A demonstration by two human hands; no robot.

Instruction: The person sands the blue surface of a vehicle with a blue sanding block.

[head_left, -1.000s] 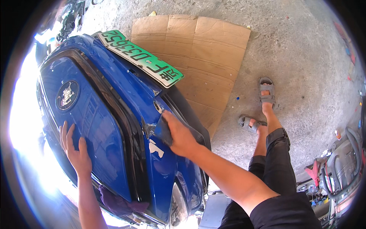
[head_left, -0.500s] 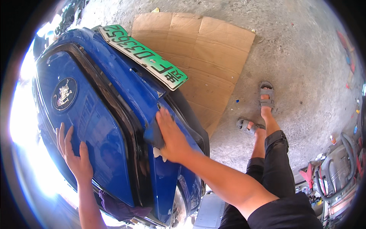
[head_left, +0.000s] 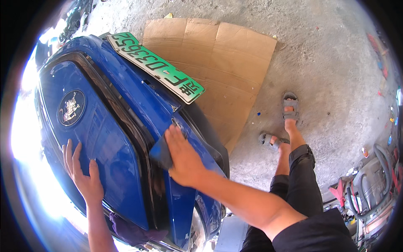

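Observation:
My left hand (head_left: 85, 178) rests with fingers spread on the glossy blue front panel (head_left: 111, 138) of a vehicle, below a round badge (head_left: 71, 108). On the lower body strip, across a black trim band (head_left: 140, 147), my right hand (head_left: 184, 161) presses a dark grey-blue pad (head_left: 160, 155) to the paintwork. The pad sticks out to the left of the palm; its exact kind is not clear, and the hand hides the rest. A bare chipped spot (head_left: 174, 122) shows just beyond the right fingertips. The right hand is slightly blurred.
A green licence plate (head_left: 155, 67) juts from the vehicle over flattened cardboard (head_left: 218, 54) on the concrete floor. A purple cloth (head_left: 130, 229) hangs at the vehicle's near edge. My sandalled feet (head_left: 289, 109) stand to the right; hoses and clutter (head_left: 373, 180) lie farther right.
My right hand and the pad have shifted slightly left and turned a little. A pale scrap that showed under that hand is out of sight. The left hand stays on the panel.

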